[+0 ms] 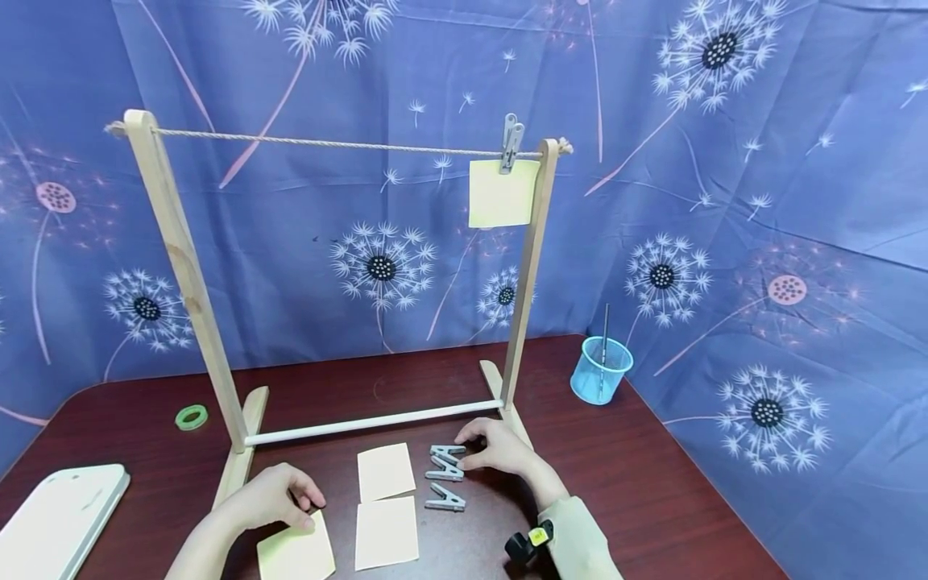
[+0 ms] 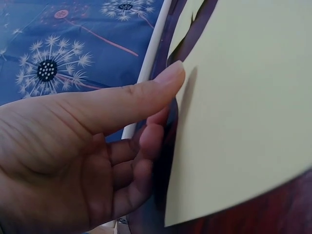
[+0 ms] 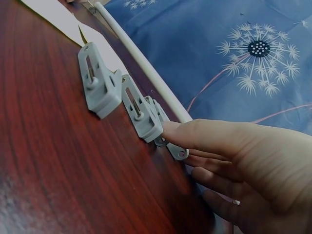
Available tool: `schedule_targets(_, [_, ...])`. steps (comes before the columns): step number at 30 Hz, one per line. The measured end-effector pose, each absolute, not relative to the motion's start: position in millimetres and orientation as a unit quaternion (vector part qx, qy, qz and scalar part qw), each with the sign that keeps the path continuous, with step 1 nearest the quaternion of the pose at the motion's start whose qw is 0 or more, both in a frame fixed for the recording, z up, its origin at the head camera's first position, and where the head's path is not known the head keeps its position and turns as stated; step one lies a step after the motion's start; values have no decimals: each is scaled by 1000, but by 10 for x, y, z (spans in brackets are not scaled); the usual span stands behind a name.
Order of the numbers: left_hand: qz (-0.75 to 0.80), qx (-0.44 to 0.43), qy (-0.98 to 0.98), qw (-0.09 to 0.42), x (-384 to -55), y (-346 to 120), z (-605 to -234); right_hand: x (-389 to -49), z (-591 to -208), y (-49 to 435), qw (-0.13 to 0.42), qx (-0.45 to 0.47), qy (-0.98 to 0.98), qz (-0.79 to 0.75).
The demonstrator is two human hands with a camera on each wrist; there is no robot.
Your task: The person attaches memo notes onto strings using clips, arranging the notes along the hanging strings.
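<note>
My left hand (image 1: 271, 498) pinches the edge of a pale yellow paper square (image 1: 297, 554), thumb on its face and fingers behind; in the left wrist view the sheet (image 2: 243, 107) fills the right side. Two more paper squares (image 1: 386, 473) lie to its right, one before the other. Three grey clothespins (image 1: 445, 498) lie in a column beside them. With thumb and fingertips on either side, my right hand (image 1: 500, 451) grips the handle end of the farthest clothespin (image 3: 176, 150); the nearer ones (image 3: 100, 85) lie on the table in the right wrist view.
Behind my hands stands a wooden frame (image 1: 190, 274) with a rope (image 1: 326, 144) across its top. A clothespin (image 1: 511, 145) holds a yellow paper (image 1: 500, 197) at the rope's right end. Around are a green tape roll (image 1: 192, 417), white case (image 1: 61, 515) and blue mesh cup (image 1: 598, 374).
</note>
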State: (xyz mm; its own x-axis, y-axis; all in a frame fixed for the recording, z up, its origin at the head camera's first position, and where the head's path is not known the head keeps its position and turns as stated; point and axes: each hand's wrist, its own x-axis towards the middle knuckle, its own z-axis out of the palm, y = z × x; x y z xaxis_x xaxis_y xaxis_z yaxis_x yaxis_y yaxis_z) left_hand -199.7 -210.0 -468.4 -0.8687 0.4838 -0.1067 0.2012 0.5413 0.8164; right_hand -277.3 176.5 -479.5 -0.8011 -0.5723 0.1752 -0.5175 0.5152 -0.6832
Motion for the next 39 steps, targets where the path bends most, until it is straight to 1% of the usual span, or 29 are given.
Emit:
schedule_targets(5, [427, 194, 872, 139, -1992, -2077, -4714, -2779, -4813, 1776, 25, -331, 869, -368])
schedule_targets(11, [438, 198, 867, 132, -1981, -2082, -4732, -2777, -4824, 1774, 29, -326, 873, -363])
schedule_targets(15, [461, 207, 850, 150, -1983, -2094, -4705, -2789, -4835, 1773, 26, -323, 873, -365])
schedule_targets(22, [501, 215, 815, 196, -1992, -2110, -4661, -2805, -4859, 1759, 31, -307, 871, -382])
schedule_targets(28, [513, 217, 802, 214, -1991, -2126, -4673, -2788, -4858, 1755, 37, -296, 870, -394])
schedule_targets(34, [525, 225, 791, 218, -2003, -2127, -4665, -2794, -4841, 1765, 48, -294, 857, -421])
schedule_targets(39, [537, 205, 787, 223, -2019, -2147, -4671, -2808, -4843, 1768, 44, -294, 846, -443])
